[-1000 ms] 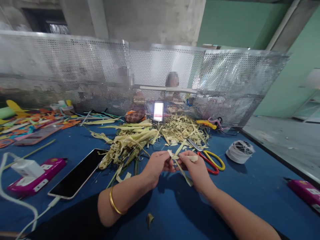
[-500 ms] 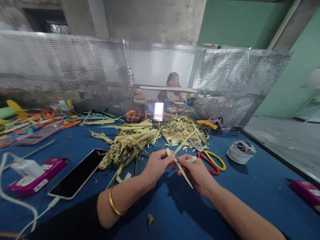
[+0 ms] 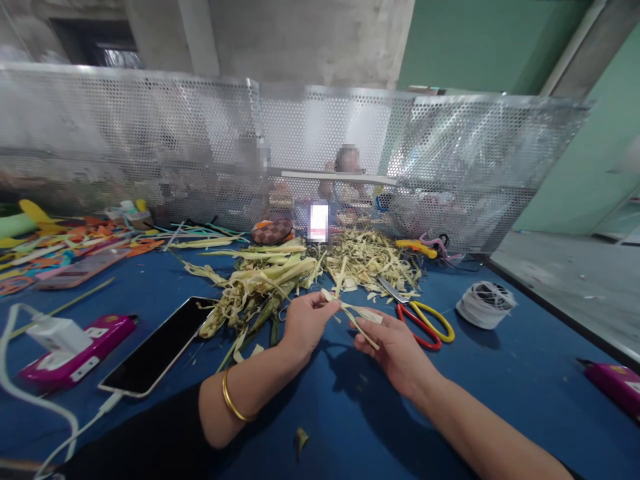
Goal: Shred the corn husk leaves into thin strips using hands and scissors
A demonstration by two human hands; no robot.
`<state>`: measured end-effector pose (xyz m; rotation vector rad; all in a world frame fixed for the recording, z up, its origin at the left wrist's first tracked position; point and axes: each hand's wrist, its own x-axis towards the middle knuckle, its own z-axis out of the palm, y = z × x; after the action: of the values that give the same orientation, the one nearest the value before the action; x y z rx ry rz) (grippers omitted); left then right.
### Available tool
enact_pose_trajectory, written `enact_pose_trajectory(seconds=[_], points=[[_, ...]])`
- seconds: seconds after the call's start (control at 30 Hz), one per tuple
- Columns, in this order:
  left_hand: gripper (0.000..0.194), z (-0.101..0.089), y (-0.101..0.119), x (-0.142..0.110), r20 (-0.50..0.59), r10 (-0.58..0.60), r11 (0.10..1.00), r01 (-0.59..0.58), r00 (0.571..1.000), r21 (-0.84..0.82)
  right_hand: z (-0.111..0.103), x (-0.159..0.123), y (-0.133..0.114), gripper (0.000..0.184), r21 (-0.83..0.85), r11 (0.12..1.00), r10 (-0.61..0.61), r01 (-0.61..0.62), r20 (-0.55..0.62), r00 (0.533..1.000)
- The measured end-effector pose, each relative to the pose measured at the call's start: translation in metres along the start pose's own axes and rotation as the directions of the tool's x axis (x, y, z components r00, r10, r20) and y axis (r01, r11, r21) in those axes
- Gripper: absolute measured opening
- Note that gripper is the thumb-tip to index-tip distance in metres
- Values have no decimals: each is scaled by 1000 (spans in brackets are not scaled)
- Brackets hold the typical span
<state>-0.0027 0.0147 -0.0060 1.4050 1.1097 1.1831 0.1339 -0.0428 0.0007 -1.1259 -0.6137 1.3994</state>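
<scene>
Blue table (image 3: 500, 393): fingers (image 3: 332, 309) pinch strips (image 3: 341, 279) before checkered pouch (image 3: 273, 233), contents unclear.

Dull, fairly even indoor light is spread over the scene. Soft shadows are cast on the blue table (image 3: 520, 413) by the left hand (image 3: 306, 328) and right hand (image 3: 397, 350), towards the viewer, so light is suggested from above and ahead. A small upright screen (image 3: 319, 222) is blown out to white. Pale glare is scattered across the perforated metal partition (image 3: 170, 143), behind which a person's head (image 3: 348, 160) is hidden by pixelation. The floor (image 3: 580, 280) at right is softly blurred, and the outer edges are visibly stretched.
</scene>
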Motion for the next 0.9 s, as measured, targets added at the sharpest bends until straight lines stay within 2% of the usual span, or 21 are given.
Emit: enact_pose_trajectory(seconds=[0.13,0.2,0.27,0.33,0.4,0.5,0.53,0.6,0.67,0.7,0.77,0.8,0.9], points=[[21,1,5,-1,-36,-42,997,39,998,-72,3,-3,3,78,-70,993,-91,91,6,996],[17,1,10,-1,-63,-71,990,63,995,-130,3,-4,4,89,-154,973,-173,174,18,985],[15,0,15,-2,-90,-75,986,61,993,-157,0,-2,5,80,-266,925,-265,270,55,963],[15,-1,19,-2,-94,-81,985,65,992,-161,-5,0,5,57,-412,824,-354,389,160,921],[16,-1,19,-1,-69,-115,976,100,991,-192,-11,3,3,40,-550,634,-432,544,332,839],[17,0,16,0,6,-169,955,165,986,-245,-17,4,0,38,-642,215,-478,736,588,653],[18,0,14,-1,31,-177,952,179,984,-248,-17,3,-1,38,-647,74,-473,759,647,598],[18,1,13,-2,76,-175,957,188,982,-222,-18,2,-2,36,-636,-159,-446,755,729,519],[18,2,13,-4,112,-162,965,181,981,-189,-17,2,-3,31,-595,-302,-429,745,782,451],[18,2,13,-5,131,-158,967,180,979,-182,-17,1,-4,29,-573,-335,-437,748,798,415],[19,4,15,-8,190,-158,965,192,969,-177,-17,1,-6,27,-556,-312,-492,771,788,369],[20,5,16,-9,225,-155,966,195,962,-170,-17,1,-7,25,-566,-264,-534,781,760,371],[16,6,19,-13,320,-127,978,173,939,-118,-19,4,-12,21,-633,-113,-634,766,639,436]])
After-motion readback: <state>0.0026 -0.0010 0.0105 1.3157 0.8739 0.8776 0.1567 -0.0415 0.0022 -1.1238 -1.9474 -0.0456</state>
